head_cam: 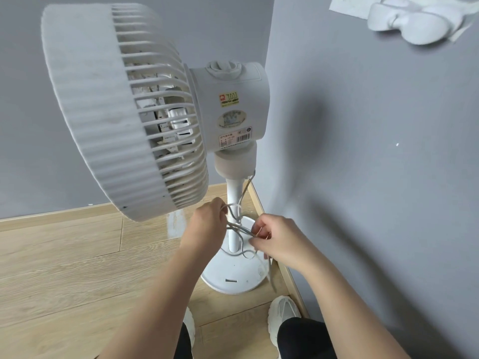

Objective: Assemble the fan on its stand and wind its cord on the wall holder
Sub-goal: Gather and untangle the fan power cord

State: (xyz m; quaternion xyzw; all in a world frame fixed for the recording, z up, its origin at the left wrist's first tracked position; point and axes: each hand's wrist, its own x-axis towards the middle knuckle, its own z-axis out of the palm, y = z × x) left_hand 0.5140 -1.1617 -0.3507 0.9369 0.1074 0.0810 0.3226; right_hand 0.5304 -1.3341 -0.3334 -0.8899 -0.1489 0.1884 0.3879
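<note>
1. Two grey walls [375,177] meet in a corner behind the fan, above a pale wood floor [64,268].
2. The fan [103,112] sits mounted on top of its stand. Its round white grille faces left and tilts slightly downward. The motor housing [233,99] behind it carries several stickers and a knob on top.
3. The stand [234,203] is a white pole rising from a round white base [233,278], which rests on the floor close to the right wall.
4. The left hand [207,226] is just left of the pole, fingers curled round loops of the cord.
5. The right hand [277,242] is just right of the pole, over the base, pinching strands of the same cord between thumb and fingers.
6. The wall holder [409,22], a white moulded piece, is fixed high on the right wall, well apart from the hands.
7. Two pale shoes [282,317] stand on the floor near the base.
8. The cord [239,229], thin and grey-white, drops from under the fan's neck beside the pole and stretches between both hands. It loops over the base, and one strand hangs past the base's right edge.
</note>
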